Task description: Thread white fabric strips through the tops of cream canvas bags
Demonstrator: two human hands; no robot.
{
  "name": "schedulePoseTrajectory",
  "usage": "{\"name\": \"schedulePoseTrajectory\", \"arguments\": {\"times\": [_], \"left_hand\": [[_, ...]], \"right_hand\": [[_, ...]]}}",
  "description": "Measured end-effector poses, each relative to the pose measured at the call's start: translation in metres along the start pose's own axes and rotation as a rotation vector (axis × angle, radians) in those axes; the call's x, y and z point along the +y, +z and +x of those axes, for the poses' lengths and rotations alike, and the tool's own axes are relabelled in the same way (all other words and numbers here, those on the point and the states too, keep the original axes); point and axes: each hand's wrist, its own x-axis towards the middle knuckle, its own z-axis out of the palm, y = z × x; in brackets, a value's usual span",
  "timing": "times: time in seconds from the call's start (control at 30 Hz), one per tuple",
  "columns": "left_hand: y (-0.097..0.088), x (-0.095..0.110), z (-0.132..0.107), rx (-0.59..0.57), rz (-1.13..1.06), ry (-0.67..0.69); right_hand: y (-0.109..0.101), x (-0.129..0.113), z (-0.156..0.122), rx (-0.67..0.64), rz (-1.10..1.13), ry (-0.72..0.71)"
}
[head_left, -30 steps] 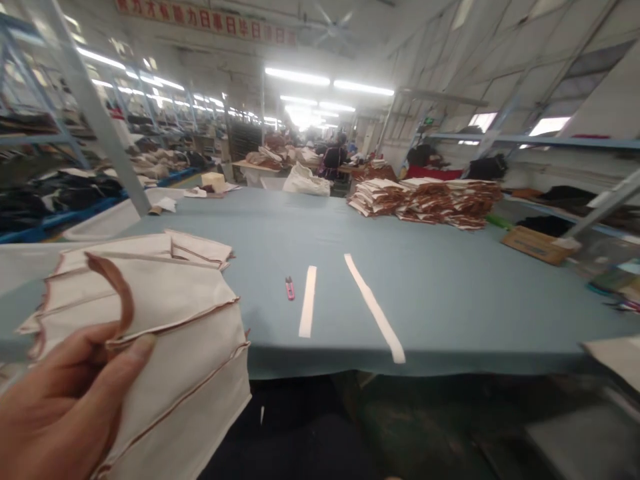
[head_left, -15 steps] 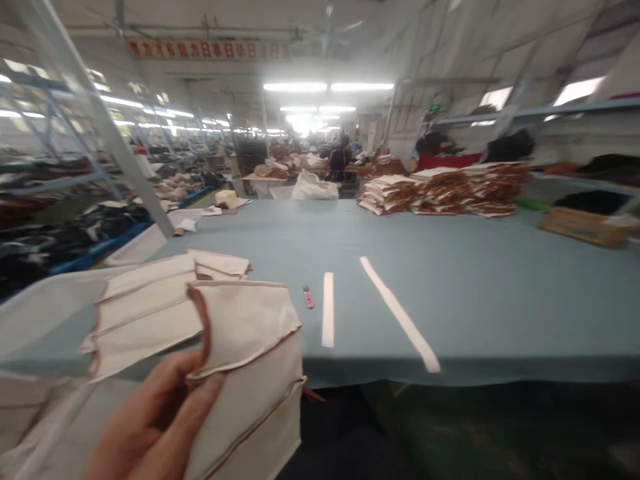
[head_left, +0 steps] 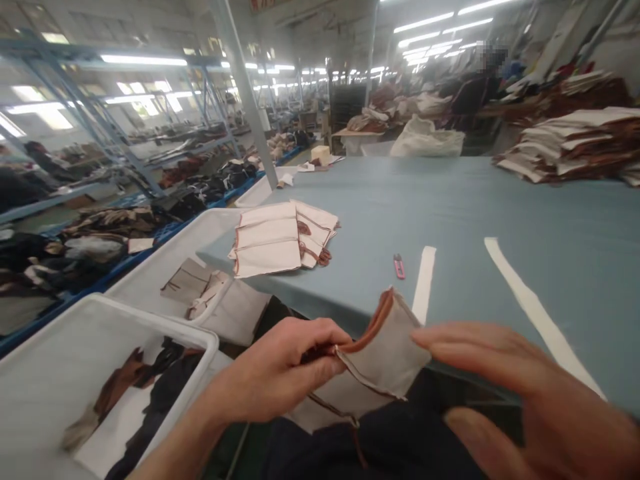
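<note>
My left hand grips a cream sewn fabric piece by its brown-edged side, thumb against fingers. The piece hangs over my lap, bent, with brown seams and a loose brown strand at its bottom. On the right, my right hand is open, thumb well apart from the outstretched fingers. Its fingertips reach the right edge of the piece; whether they press on it I cannot tell. Beyond lie small pink-handled thread snips and a short cream strip. Similar cream sewn pieces lie stacked at the table's left corner.
The blue-green table carries a long cream strip and a tall pile of brown-and-cream pieces at right. White bins holding fabric stand at left. A metal post rises behind the table's left edge. A person is farther back.
The view has swung left and down. My left hand has brought the fabric piece over my lap, and my right hand has come into view beside it.
</note>
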Motion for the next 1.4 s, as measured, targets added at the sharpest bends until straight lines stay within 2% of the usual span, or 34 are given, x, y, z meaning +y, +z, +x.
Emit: {"name": "schedulePoseTrajectory", "arguments": {"times": [0.03,0.1,0.17,0.27,0.33,0.47,0.5,0.57,0.67,0.77,0.87,0.93,1.0,1.07,1.17,1.4], "left_hand": [[0.0,0.0,0.001,-0.031,0.0,0.035],[0.0,-0.001,0.003,-0.06,-0.011,0.089],[-0.001,-0.003,0.004,-0.062,-0.045,0.104],[-0.003,-0.007,0.003,-0.095,-0.094,0.11],[-0.004,-0.012,0.002,-0.123,-0.117,0.12],[-0.005,-0.02,-0.003,-0.113,-0.177,0.114],[-0.003,-0.022,-0.004,-0.104,-0.172,0.101],[0.005,-0.028,-0.01,-0.063,-0.097,0.065],[0.031,-0.038,-0.02,0.061,0.127,0.074],[0.072,-0.05,-0.025,0.222,0.269,0.159],[0.108,-0.06,-0.021,0.393,0.239,0.165],[0.124,-0.064,-0.015,0.527,0.179,0.166],[0.132,-0.066,-0.01,0.644,0.167,0.176],[0.135,-0.065,-0.006,0.694,0.196,0.181],[0.138,-0.061,-0.003,0.699,0.228,0.157],[0.155,-0.059,0.006,0.674,0.167,0.077]], "right_hand": [[0.004,-0.002,0.018,-0.018,-0.037,-0.117],[0.015,-0.003,0.046,-0.073,-0.093,-0.251],[0.025,0.0,0.059,-0.111,-0.09,-0.283],[0.028,0.015,0.055,-0.136,-0.028,-0.23],[0.024,0.027,0.045,-0.183,0.045,-0.067],[0.02,0.031,0.017,-0.401,0.326,0.456],[0.022,0.027,0.009,-0.426,0.374,0.542],[0.026,0.018,-0.008,-0.366,0.326,0.604],[0.03,0.005,-0.031,-0.219,0.143,0.519],[0.031,-0.004,-0.049,-0.127,0.046,0.427],[0.034,-0.009,-0.06,-0.079,-0.012,0.349],[0.036,-0.01,-0.064,-0.075,-0.028,0.267],[0.036,-0.009,-0.067,-0.082,-0.055,0.201],[0.035,-0.006,-0.07,-0.101,-0.089,0.176],[0.033,-0.002,-0.073,-0.12,-0.148,0.159],[0.036,0.002,-0.078,-0.019,-0.268,0.158]]}}
